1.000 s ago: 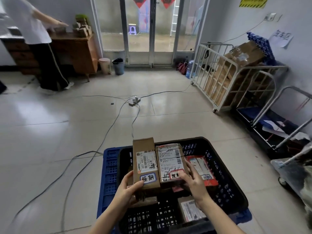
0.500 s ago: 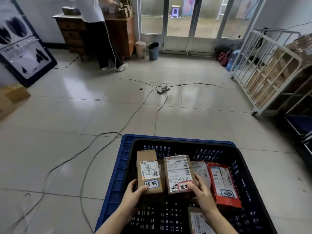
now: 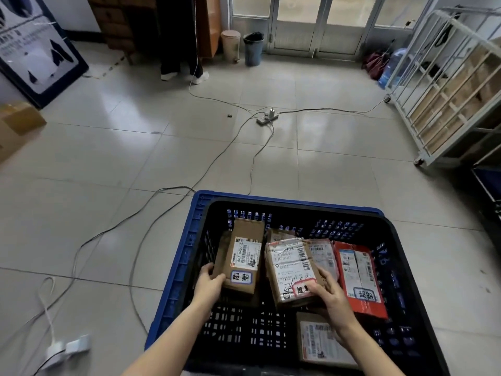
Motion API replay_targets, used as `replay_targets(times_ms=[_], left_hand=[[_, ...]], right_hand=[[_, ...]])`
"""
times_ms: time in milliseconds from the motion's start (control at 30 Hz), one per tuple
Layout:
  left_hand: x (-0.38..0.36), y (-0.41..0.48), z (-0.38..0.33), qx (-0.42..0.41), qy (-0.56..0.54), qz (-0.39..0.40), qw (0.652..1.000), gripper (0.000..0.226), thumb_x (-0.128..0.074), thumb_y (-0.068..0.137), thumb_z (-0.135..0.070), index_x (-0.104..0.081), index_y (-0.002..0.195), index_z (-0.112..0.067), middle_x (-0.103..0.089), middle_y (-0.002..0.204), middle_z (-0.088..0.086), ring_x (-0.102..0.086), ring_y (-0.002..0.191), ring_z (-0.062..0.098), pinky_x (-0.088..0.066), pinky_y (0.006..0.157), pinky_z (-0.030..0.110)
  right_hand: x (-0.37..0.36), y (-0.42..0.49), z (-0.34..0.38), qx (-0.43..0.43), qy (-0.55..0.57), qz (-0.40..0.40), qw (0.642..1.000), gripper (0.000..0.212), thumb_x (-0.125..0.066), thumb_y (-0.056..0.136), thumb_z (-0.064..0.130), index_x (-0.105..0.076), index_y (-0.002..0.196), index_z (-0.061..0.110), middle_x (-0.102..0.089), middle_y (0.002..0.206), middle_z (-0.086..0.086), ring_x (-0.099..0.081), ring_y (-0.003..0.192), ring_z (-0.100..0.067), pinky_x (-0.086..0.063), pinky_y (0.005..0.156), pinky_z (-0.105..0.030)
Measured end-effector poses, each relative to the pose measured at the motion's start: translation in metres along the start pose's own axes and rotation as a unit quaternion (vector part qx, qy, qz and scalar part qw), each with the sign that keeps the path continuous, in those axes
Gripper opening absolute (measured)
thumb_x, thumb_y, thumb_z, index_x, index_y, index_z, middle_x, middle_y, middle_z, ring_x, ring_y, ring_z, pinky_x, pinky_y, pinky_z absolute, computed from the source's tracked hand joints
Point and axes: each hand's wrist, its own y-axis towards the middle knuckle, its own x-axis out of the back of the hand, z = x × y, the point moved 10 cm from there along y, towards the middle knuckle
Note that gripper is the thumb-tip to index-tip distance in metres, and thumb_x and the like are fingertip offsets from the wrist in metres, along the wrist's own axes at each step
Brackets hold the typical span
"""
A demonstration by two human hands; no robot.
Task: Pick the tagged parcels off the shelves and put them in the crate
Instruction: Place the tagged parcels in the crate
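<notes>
A black crate [image 3: 298,210] with a blue rim stands on the tiled floor in front of me. My left hand [image 3: 208,284] grips the near end of a narrow brown parcel [image 3: 245,245] with a blue-edged tag, held low inside the crate. My right hand [image 3: 329,297] grips a second brown parcel [image 3: 290,267] with a red-edged tag, just right of the first. Lying in the crate are a red parcel [image 3: 357,278] with a blue tag, a flat parcel [image 3: 320,343] at the near right, and another partly hidden under the held ones.
Cables [image 3: 217,164] and a power strip [image 3: 267,118] run across the floor beyond the crate; a white plug [image 3: 67,348] lies near left. A white metal cart [image 3: 444,85] with boxes stands right. A person [image 3: 181,50] stands by a wooden desk; two bins [image 3: 244,47], a cardboard box [image 3: 16,126].
Both hands have lowered the two parcels into the crate. My view has tilted down and shifted, so the crate fills more of the frame.
</notes>
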Motion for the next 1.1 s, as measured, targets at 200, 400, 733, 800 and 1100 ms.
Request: replay_targets(times_ms=[200,400,733,800,1100], left_hand=[[-0.001,-0.044,-0.046,-0.226,0.248,-0.016,0.942,0.044,-0.054,0.092,-0.012,-0.044,0.135,-0.01,-0.051,0.13,0.006,-0.047,0.121,0.018,-0.038,0.103,0.028],[-0.02,-0.062,-0.029,-0.288,0.354,0.083,0.886,0.026,-0.057,0.09,-0.016,-0.062,0.116,-0.015,-0.052,0.104,-0.01,-0.053,0.109,0.01,-0.04,0.094,0.018],[-0.037,-0.04,0.021,-0.14,0.45,0.208,0.857,0.05,-0.053,0.092,-0.024,-0.041,0.14,-0.013,-0.047,0.142,0.005,-0.045,0.129,0.017,-0.034,0.103,0.021],[-0.044,-0.038,0.03,-0.11,0.436,0.233,0.863,0.051,-0.052,0.092,-0.02,-0.039,0.141,-0.013,-0.046,0.143,0.007,-0.044,0.13,0.018,-0.036,0.106,0.024],[-0.076,-0.02,0.057,-0.031,0.469,0.275,0.839,0.05,-0.049,0.091,-0.01,-0.039,0.139,-0.016,-0.05,0.138,0.01,-0.048,0.126,0.024,-0.04,0.101,0.027]], right_hand=[[-0.001,-0.015,-0.015,-0.123,-0.071,0.192,0.971,0.064,-0.073,0.058,0.033,-0.055,0.118,0.016,-0.067,0.109,-0.018,-0.065,0.093,-0.027,-0.05,0.08,-0.039],[-0.034,-0.007,-0.031,-0.157,-0.257,0.268,0.915,0.045,-0.063,0.068,0.029,-0.058,0.113,0.027,-0.067,0.104,-0.004,-0.062,0.092,-0.015,-0.046,0.073,-0.026],[-0.078,0.018,-0.077,-0.209,-0.332,0.331,0.858,0.052,-0.062,0.078,-0.001,-0.054,0.127,0.016,-0.065,0.103,-0.002,-0.063,0.09,-0.009,-0.05,0.072,-0.014],[-0.08,0.023,-0.081,-0.197,-0.342,0.324,0.86,0.052,-0.064,0.079,0.0,-0.054,0.128,0.014,-0.064,0.107,-0.003,-0.062,0.093,-0.01,-0.051,0.077,-0.015],[-0.077,0.048,-0.102,-0.108,-0.458,0.252,0.846,0.044,-0.059,0.079,0.001,-0.06,0.123,0.009,-0.061,0.127,-0.005,-0.054,0.117,-0.013,-0.037,0.09,-0.011]])
